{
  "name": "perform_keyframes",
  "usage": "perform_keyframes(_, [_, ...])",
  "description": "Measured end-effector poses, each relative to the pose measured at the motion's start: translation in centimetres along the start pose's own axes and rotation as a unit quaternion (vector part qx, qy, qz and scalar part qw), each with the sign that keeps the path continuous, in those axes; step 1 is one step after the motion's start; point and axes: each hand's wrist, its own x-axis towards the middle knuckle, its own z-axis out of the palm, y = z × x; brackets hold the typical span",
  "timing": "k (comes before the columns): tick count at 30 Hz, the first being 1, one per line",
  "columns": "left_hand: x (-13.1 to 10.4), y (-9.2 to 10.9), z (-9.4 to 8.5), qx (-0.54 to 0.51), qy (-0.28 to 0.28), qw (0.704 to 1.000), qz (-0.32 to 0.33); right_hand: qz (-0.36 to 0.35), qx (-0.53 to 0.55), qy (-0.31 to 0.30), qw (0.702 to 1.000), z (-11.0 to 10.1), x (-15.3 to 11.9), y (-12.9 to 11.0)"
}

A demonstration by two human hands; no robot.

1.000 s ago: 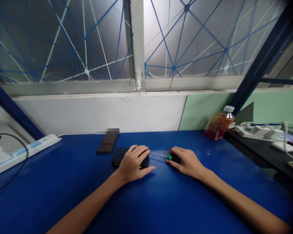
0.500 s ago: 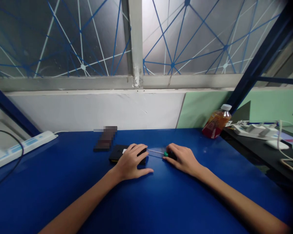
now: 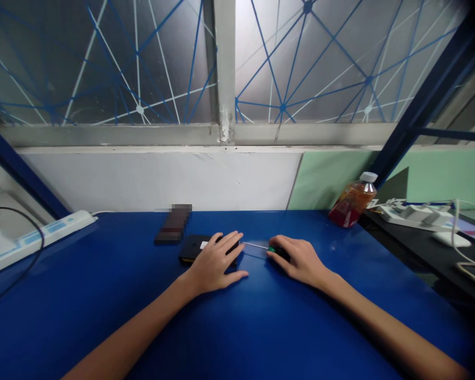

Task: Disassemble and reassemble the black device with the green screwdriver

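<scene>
near the tabletop's (image 3: 237,332) far edge, my left hand (image 3: 217,264) rests, fingers apart, on a black box (image 3: 191,250); my right hand (image 3: 299,259) clamps a screwdriver (image 3: 273,248).

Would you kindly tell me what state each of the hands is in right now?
Left hand: open, resting on the black box.
Right hand: closed, holding the screwdriver.

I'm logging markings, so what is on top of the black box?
A small white patch shows on the black box; the left grip covers much of its right part, hiding what lies beneath.
</scene>
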Motion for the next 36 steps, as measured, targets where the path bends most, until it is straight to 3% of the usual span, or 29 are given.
perform_keyframes(8, [0.0,0.1,0.1,-0.001,0.005,1.000,0.006,-0.002,-0.004,0.013,1.000,-0.3,-0.1,-0.3])
perform_keyframes(14, [0.2,0.1,-0.2,-0.011,0.005,1.000,0.016,0.038,-0.009,0.078,0.996,-0.4,-0.1,0.3])
perform_keyframes(25, [1.0,3.1,-0.8,-0.007,-0.062,0.997,0.051,0.064,-0.019,0.133,0.989,-1.3,0.3,1.4])
perform_keyframes(31, [0.8,2.8,-0.9,0.002,-0.042,0.999,0.030,0.077,0.020,0.094,0.992,-1.6,0.4,1.5])
perform_keyframes(36, [0.0,0.1,-1.2,-0.013,-0.022,0.998,0.053,0.092,0.184,-0.052,0.977,-2.2,0.6,1.3])
